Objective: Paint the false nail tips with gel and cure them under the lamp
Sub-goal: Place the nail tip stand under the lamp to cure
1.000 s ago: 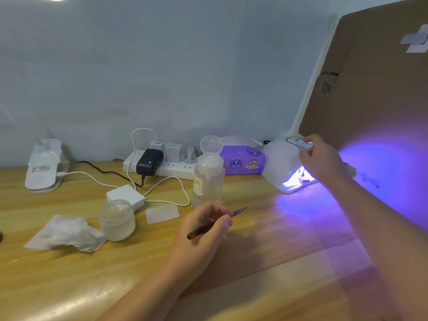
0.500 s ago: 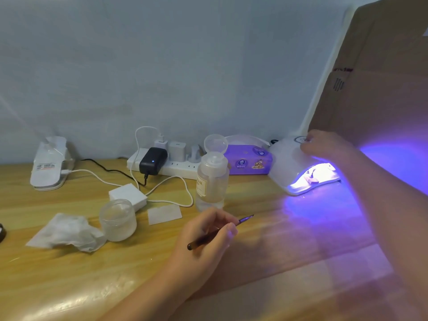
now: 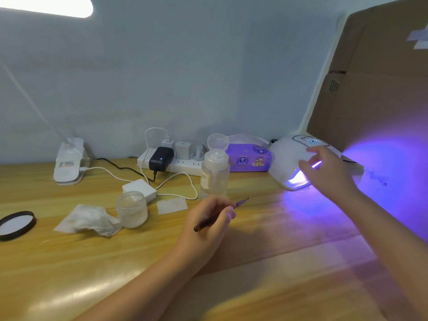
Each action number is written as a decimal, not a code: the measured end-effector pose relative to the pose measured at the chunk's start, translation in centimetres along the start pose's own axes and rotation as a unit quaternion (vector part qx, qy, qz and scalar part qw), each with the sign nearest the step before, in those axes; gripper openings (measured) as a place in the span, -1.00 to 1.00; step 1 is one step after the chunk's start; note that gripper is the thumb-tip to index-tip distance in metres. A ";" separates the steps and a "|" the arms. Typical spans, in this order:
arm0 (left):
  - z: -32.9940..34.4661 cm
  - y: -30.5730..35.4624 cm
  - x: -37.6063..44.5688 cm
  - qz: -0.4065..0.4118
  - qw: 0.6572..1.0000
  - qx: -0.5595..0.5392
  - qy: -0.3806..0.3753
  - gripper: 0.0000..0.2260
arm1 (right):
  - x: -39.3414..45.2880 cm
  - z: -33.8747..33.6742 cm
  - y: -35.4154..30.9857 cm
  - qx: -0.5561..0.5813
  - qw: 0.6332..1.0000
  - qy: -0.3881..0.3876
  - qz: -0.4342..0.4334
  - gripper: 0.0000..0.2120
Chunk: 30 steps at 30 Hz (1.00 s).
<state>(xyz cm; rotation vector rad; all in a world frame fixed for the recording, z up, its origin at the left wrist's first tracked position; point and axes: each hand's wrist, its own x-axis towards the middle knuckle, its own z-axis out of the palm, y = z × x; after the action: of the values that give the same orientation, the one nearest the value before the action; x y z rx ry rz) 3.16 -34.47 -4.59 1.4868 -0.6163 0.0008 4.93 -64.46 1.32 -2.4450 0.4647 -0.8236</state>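
Stage: curing, judging by the lit lamp (image 3: 293, 162), which throws violet light over the bench (image 3: 254, 262) and the cardboard (image 3: 375, 100) at the right edge.
Lamp: at the back right of the bench, its display lit, its mouth facing the near right.
Nail tips: not visible; the right hand covers most of the lamp's mouth, so I cannot tell whether any lie inside.
Right hand (image 3: 328, 172): in front of the lamp's mouth, fingers spread and loosely bent, holding nothing that shows. A bright streak between the fingers looks like lamp glow.
Left hand (image 3: 208, 218): mid-bench, pinching a brush (image 3: 220, 214) like a pen, bristle end pointing toward the back right.
Other items: a bottle (image 3: 214, 172) with its cap flipped open behind the left hand; a frosted jar (image 3: 132, 210) with a crumpled wipe (image 3: 89, 218) toward the left; a round lid (image 3: 16, 224) at the left edge; a power strip (image 3: 173, 162) along the back.
Done: lamp switched on; brush in hand suggests painting is under way.
Left: unclear how many tips remain to paint and cure.
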 end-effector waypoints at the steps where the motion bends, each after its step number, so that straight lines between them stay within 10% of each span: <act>1: 0.2 -0.2 0.1 0.008 1.000 0.004 0.011 -0.89 | -1.2 -0.3 -0.8 0.010 1.000 0.005 -0.027 -0.77; 3: 0.4 -0.4 0.1 0.043 0.998 0.032 0.033 -0.94 | -3.6 -0.9 -3.3 0.050 0.996 -0.010 -0.069 -0.94; 12: -2.6 3.6 -2.5 0.213 0.967 0.140 0.019 -0.80 | -13.2 -0.3 -15.5 0.269 0.896 -0.292 -0.199 -0.58; 21: -12.6 5.4 -5.4 0.332 0.860 0.383 0.049 -0.86 | -16.2 5.4 -23.9 0.237 0.884 -0.325 -0.238 -0.21; 26: -18.5 4.3 -5.6 0.202 0.792 0.540 0.200 -0.76 | -17.2 9.3 -27.7 0.274 0.924 -0.132 -0.230 -0.36; 30: -22.2 2.0 -5.1 -0.021 0.795 0.585 0.160 -0.69 | -18.2 11.5 -28.1 0.269 0.933 -0.128 -0.203 -0.51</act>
<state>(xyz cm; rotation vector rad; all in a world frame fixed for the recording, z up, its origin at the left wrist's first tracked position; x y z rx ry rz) 6.58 -11.88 -3.85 2.6217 -0.2631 0.7058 2.75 -29.09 1.02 -2.0972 -0.3416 -0.6589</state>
